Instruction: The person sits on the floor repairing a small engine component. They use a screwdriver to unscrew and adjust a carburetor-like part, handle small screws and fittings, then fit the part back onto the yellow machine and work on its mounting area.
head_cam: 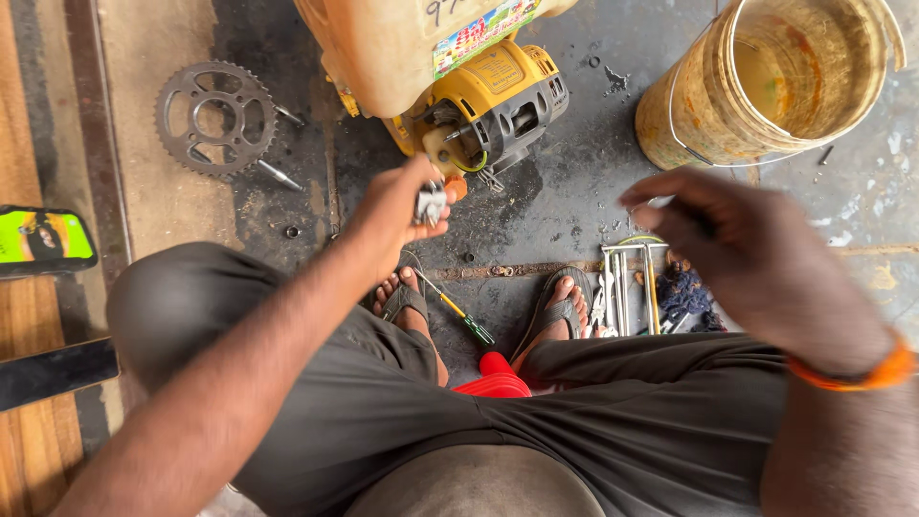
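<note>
Seated person's knees in grey trousers nearest, sandalled feet on oily floor. Screwdriver (459,316) between feet, below yellow engine (493,101). Left hand (397,215) just below engine, fingers pinching small metal part (431,203). Right hand (728,239) right of engine, blurred; finger state cannot tell. Wrenches (627,287) beneath it. Sprocket (215,117) left of engine, bucket (766,81) far right.

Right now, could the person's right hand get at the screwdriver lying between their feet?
Probably yes. The right hand hovers in the air, blurred, apparently holding nothing large, and the screwdriver lies uncovered on the floor between the sandalled feet, with nothing over it.
</note>
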Available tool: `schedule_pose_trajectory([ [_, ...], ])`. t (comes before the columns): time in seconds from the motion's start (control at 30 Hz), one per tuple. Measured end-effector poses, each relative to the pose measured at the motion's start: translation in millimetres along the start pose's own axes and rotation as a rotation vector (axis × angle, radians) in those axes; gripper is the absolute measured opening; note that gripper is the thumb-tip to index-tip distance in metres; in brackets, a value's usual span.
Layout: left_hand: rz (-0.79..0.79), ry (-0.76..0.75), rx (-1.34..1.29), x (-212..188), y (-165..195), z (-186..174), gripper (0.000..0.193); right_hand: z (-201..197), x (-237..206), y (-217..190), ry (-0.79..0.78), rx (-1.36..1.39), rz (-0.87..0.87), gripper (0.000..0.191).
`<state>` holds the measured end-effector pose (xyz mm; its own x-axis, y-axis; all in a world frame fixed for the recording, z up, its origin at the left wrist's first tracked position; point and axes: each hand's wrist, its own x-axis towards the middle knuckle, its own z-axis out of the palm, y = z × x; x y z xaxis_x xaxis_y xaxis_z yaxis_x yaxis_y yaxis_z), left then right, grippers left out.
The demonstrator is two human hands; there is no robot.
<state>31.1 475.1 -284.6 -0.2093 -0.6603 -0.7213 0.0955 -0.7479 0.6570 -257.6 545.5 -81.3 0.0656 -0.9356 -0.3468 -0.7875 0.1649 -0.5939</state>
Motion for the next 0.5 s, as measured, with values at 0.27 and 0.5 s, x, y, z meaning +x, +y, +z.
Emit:
schedule_pose_trajectory([
  [0.27, 0.02, 0.072, -0.143, 86, -22, -6, 0.038, -33, -17, 11, 0.272, 0.175, -0.289, 0.019],
  [0.5, 0.016, 0.065, -0.329, 118, -40, -12, 0.052, -26, -24, 33, 0.361, -0.033, -0.202, 0.018],
])
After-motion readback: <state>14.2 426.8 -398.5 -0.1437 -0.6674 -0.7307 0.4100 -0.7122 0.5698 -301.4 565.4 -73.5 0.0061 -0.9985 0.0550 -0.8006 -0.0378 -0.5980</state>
